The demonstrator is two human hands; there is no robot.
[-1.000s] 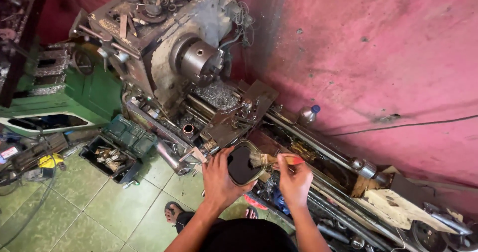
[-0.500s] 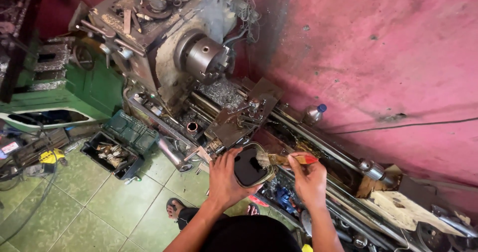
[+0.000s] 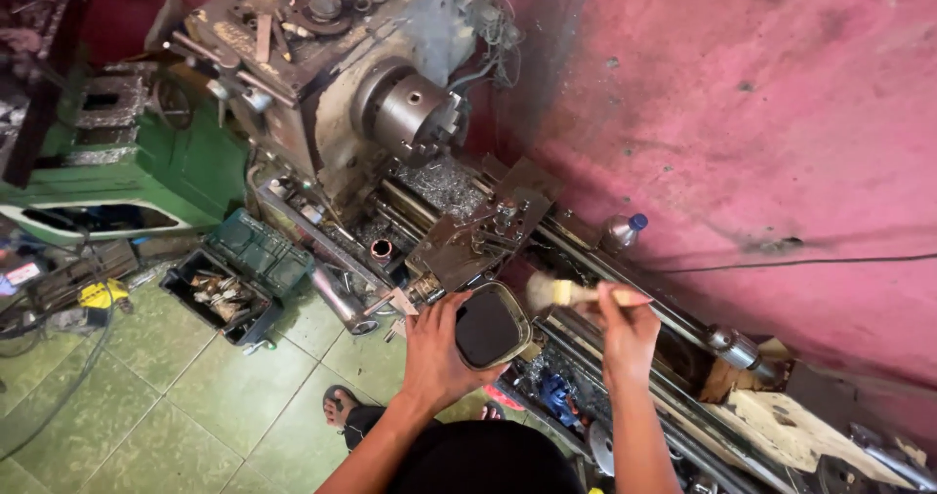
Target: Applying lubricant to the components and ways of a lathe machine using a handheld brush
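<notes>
Left hand (image 3: 436, 343) grips dark tin (image 3: 491, 325) (oil, perhaps); right hand (image 3: 625, 326) pinches brush (image 3: 558, 292) beside it.

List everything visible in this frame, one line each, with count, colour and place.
Lathe: one, grey and greasy, along the pink wall.
Chuck: one, bare metal, on the lathe head.
Metal shavings: a pile, silver, below the chuck.
Bottle: one, silver with blue cap, on the lathe by the wall.
Toolbox: one, dark green, open on the tiled floor.
Tin: one, rectangular, holding dark liquid, in the left hand.
Brush: one, pale bristles, in the right hand.
Foot in sandal: one, on the floor.
Left hand: grips the tin.
Right hand: grips the brush.
</notes>
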